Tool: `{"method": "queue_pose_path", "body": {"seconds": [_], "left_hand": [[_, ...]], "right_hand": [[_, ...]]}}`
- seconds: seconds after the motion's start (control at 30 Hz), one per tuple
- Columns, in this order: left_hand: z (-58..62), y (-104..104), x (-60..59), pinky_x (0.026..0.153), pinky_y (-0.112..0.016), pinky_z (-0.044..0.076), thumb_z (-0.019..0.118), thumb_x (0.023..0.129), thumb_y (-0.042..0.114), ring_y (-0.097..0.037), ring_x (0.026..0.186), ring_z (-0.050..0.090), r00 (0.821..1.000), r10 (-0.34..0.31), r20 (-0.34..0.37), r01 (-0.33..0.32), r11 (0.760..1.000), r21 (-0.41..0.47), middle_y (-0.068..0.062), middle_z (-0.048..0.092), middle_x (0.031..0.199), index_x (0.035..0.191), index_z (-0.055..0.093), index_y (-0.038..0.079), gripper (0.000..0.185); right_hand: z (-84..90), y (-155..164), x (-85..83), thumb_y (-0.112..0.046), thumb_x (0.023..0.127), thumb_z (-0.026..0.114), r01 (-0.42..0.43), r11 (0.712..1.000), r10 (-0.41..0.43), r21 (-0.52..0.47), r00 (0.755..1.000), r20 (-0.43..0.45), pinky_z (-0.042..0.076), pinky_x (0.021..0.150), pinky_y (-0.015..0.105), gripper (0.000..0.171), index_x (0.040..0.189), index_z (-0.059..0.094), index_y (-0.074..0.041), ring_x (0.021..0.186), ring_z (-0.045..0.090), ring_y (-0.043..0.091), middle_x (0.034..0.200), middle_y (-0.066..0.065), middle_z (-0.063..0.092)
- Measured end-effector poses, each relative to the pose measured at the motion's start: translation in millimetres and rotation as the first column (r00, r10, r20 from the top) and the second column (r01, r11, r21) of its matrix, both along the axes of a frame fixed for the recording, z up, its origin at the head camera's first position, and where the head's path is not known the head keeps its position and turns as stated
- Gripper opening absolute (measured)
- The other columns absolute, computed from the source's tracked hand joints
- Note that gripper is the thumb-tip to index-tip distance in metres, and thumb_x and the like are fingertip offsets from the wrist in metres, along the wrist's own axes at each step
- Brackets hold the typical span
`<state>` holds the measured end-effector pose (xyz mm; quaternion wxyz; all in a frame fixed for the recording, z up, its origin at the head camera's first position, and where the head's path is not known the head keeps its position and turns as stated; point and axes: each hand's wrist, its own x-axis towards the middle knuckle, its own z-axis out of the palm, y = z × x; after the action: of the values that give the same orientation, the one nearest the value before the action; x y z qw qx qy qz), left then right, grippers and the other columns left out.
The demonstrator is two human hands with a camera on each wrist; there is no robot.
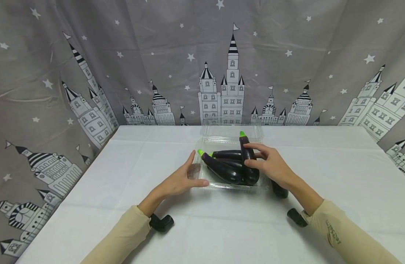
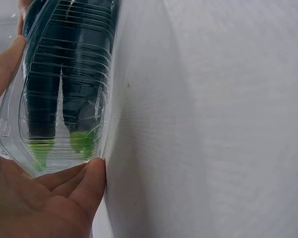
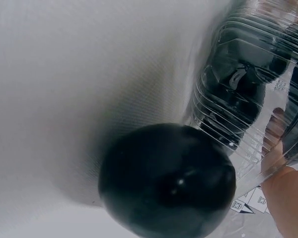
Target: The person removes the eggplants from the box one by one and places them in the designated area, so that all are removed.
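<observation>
Fingers of the right hand [image 1: 272,165] are pinching an eggplant [image 1: 247,154] at three o'clock in the container [image 1: 222,186]; the left hand [image 1: 177,179], fingers spread, is touching nine o'clock. The eggplant's looking slick, firm, best held mid-body.

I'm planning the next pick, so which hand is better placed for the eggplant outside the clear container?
Probably the right hand: it's nearer the outside eggplant, though it should first release the held eggplant. The left hand touches the container's opposite side.
</observation>
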<state>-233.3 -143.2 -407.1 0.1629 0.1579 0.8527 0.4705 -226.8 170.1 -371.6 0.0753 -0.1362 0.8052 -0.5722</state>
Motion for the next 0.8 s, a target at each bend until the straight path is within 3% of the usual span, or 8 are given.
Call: {"method": "queue_pose_path", "body": {"seconds": [0.8], "left_hand": [[0.0,-0.5,0.9,0.115,-0.056,0.014,0.080,0.077,0.051,-0.031,0.147,0.019,1.000,0.003,0.009,-0.003,1.000,0.013,-0.019,0.025,0.158,0.159,-0.006,0.018,0.124]], "right_hand": [[0.5,1.5,1.1,-0.018,0.092,0.068,0.007,1.000,-0.007,-0.013,1.000,-0.012,0.037,0.102,0.062,0.058,0.146,0.048,-0.008,0.137,0.035,0.044,0.153,0.018,0.035]]}}
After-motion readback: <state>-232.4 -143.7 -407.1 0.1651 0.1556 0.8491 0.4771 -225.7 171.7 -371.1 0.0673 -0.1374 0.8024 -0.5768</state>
